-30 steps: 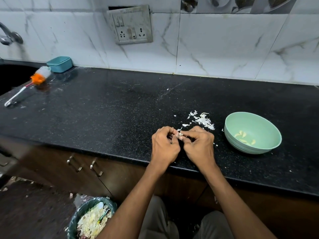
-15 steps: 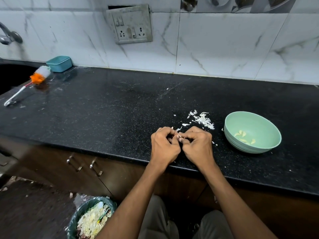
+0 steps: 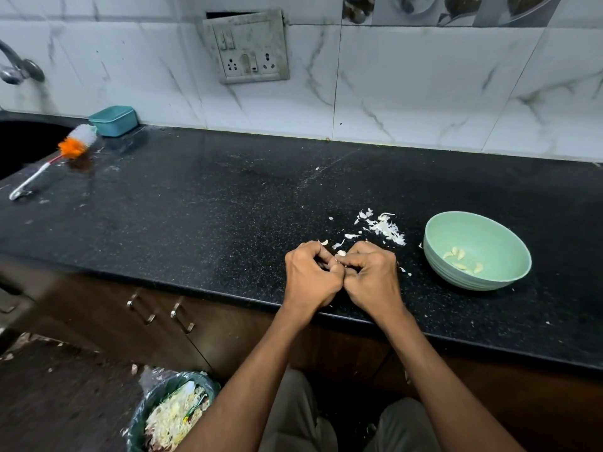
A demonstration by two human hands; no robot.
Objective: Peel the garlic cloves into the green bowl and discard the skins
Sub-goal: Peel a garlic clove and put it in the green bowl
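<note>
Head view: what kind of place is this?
Most likely a home kitchen. A black stone counter runs along a tiled wall with a socket panel, a tap stands over a sink at the far left, and a bin of peelings sits on the floor.

Soft even indoor light, sharp centre, wide-angle bowing at edges
</note>
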